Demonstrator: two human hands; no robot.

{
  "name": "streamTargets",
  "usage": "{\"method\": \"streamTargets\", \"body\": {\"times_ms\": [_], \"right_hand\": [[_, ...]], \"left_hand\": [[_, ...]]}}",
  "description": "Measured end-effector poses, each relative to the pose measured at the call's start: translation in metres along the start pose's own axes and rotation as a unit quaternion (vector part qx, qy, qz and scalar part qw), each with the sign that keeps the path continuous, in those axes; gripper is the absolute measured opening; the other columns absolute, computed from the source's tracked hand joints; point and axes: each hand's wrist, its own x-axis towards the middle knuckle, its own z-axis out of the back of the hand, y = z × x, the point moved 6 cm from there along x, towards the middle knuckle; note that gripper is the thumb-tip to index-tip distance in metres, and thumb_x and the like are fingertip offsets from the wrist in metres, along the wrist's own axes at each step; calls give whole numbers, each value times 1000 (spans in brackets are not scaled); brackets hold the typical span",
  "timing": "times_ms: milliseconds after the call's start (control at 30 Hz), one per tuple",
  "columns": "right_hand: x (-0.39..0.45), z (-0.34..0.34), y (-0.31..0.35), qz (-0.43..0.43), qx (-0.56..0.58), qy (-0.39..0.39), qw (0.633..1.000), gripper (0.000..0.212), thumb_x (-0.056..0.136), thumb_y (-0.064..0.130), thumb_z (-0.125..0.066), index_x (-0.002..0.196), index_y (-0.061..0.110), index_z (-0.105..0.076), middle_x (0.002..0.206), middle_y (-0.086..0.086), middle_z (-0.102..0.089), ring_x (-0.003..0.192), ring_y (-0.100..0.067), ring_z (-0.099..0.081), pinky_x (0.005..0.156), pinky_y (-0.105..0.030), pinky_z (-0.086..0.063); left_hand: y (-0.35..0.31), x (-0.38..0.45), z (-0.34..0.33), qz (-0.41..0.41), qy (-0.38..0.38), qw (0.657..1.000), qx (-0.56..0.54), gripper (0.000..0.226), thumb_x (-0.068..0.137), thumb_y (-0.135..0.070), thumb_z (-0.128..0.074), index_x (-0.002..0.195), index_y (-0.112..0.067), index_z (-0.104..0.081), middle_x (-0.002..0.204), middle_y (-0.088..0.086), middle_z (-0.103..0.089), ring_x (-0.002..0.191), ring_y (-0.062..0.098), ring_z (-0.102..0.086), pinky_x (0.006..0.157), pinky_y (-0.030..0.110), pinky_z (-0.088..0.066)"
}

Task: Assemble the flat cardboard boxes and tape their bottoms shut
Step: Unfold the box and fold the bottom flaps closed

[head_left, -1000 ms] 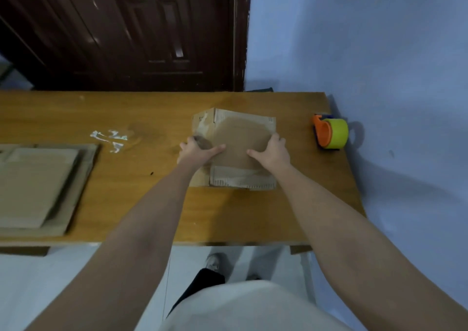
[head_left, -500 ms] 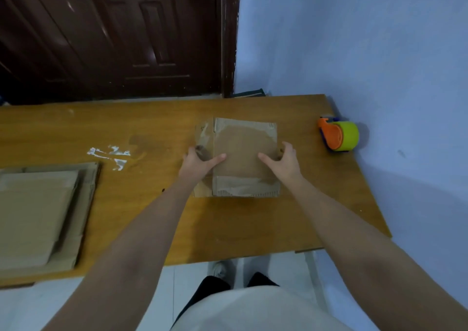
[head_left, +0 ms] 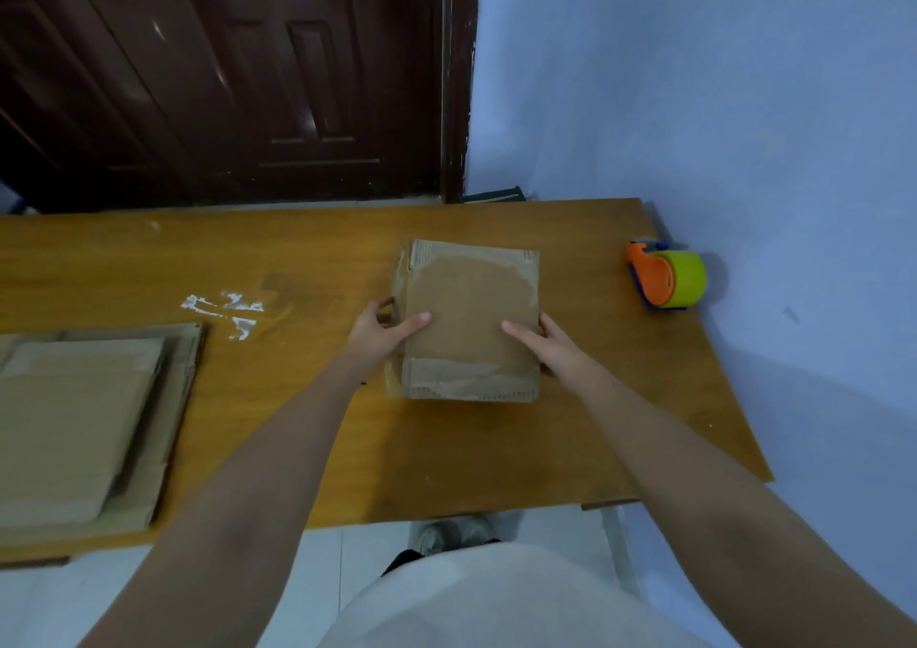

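A small brown cardboard box [head_left: 471, 300] stands on the wooden table [head_left: 307, 424], its top face scarred where tape was torn off. My left hand [head_left: 382, 332] grips its left side, thumb lying on top and fingers curled down the side wall. My right hand [head_left: 546, 340] holds the right side the same way, thumb on top. A stack of flat cardboard boxes [head_left: 84, 424] lies at the table's left. An orange tape dispenser with a yellow-green roll [head_left: 667, 280] sits at the far right by the wall.
White tape scraps [head_left: 223, 310] stick to the table left of the box. A dark wooden door [head_left: 223, 77] stands behind the table, a blue wall [head_left: 719, 126] runs along its right edge. My shoes [head_left: 456, 533] show below the front edge.
The view has shifted slightly as my head moved. Both hands stay on the box's sides, and the box sits in about the same spot.
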Motion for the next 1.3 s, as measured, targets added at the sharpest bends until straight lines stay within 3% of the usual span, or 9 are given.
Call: {"method": "streamTargets", "body": {"times_ms": [167, 300, 433, 567, 833, 1000, 1167, 1300], "right_hand": [[-3, 1, 8, 35, -5, -4, 999, 87, 76, 39, -76, 148, 26, -29, 145, -1, -42, 125, -24, -47, 99, -41, -46], [-11, -3, 30, 120, -57, -50, 990, 77, 80, 31, -74, 145, 19, -35, 141, -3, -46, 124, -21, -47, 96, -35, -46], [-24, -17, 45, 227, -131, -107, 959, 75, 82, 34, -72, 145, 18, -34, 137, 0, -49, 121, -19, -50, 93, -32, -48], [-34, -22, 47, 285, -127, -128, 941, 72, 83, 33, -71, 144, 21, -35, 135, 5, -51, 118, -12, -51, 96, -34, -49], [-43, -17, 20, 304, -18, -96, 947, 62, 85, 11, -68, 139, 20, -39, 124, 20, -48, 124, -10, -48, 101, -34, -46], [-49, -14, 0, 321, 18, -85, 943, 50, 88, -2, -61, 130, 17, -43, 128, 5, -53, 124, -14, -51, 103, -33, -45], [-56, -8, -13, 304, 94, -67, 946, 35, 97, -1, -44, 129, 12, -47, 125, -3, -58, 120, -19, -54, 101, -38, -45], [-60, -5, -15, 278, 114, -73, 951, 31, 99, 2, -38, 118, 21, -54, 114, 5, -63, 111, -13, -58, 93, -28, -48]], "left_hand": [[8, 0, 3, 27, 37, 999, -28, 88, 76, -45, -74, 148, -17, -32, 143, 9, -44, 125, 30, -48, 99, 46, -47], [3, -2, 1, 25, 51, 998, -25, 89, 79, -43, -73, 150, -15, -26, 145, 9, -41, 127, 30, -46, 99, 44, -47], [-10, -8, 1, -32, 1, 999, -13, 86, 77, -42, -74, 145, -12, -32, 143, 8, -45, 126, 27, -48, 93, 36, -46], [-16, -18, 8, -69, -49, 996, -9, 81, 77, -40, -75, 142, -11, -37, 140, 6, -47, 126, 26, -47, 92, 33, -44], [-8, -39, 5, -126, -62, 989, -35, 74, 79, -27, -76, 141, -15, -38, 137, 2, -50, 127, 21, -45, 95, 28, -42], [12, -50, -7, -145, -73, 985, -60, 80, 75, -25, -78, 142, -19, -36, 133, -5, -50, 123, 14, -46, 93, 21, -42], [25, -55, -15, -161, -69, 981, -77, 84, 72, -22, -80, 143, -19, -34, 128, -11, -49, 121, 8, -46, 83, 6, -44], [34, -53, -17, -152, -64, 984, -69, 89, 73, -23, -80, 146, -18, -30, 139, -4, -46, 126, 11, -43, 90, 12, -42]]}}
